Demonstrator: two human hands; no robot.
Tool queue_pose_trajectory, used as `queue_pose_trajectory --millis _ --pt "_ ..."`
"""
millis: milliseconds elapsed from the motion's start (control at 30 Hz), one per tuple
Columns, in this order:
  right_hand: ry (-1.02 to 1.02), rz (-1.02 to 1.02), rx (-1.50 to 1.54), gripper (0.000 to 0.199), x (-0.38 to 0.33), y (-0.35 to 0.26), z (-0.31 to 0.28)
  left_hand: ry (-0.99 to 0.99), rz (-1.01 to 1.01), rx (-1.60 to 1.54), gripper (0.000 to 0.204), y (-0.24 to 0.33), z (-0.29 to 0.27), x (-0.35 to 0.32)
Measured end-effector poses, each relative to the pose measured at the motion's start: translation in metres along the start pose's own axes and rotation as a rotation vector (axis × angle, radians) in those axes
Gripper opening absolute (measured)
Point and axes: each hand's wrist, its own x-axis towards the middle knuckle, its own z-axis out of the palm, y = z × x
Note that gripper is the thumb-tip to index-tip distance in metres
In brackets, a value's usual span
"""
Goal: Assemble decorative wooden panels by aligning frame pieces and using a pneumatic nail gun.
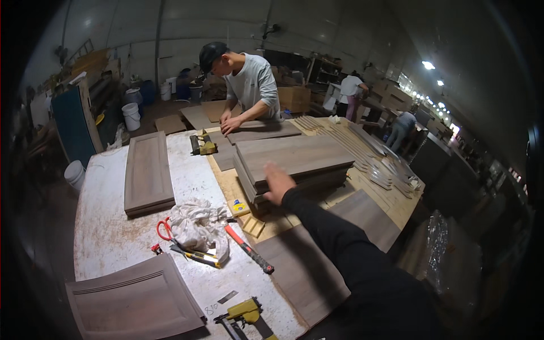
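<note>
My right hand reaches in from the lower right in a black sleeve. It is at the near side of a stack of grey-brown wooden panels, fingers stretched out and slightly blurred. Whether it touches the top panel or hovers just over it, I cannot tell. Below the stack are a yellow tape measure and a small slotted wooden block. A red-handled utility knife lies nearer to me. My left hand is out of view.
Two framed cabinet doors lie on the white tabletop. Near them are a white rag, red-handled scissors and a nail gun. Across the table a co-worker handles a panel beside another nail gun. Wooden strips lie right.
</note>
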Motion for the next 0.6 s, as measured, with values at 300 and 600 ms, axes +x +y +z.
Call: queue_pose_trajectory --millis 300,600 --pt "0.318 -0.244 0.189 0.042 -0.007 0.122 0.033 -0.498 -0.195 -1.099 0.024 0.314 0.035 -0.047" --pt "0.618 0.125 0.686 0.084 -0.17 0.166 0.002 -0.84 -0.285 -1.275 0.048 0.528 0.148 -0.096"
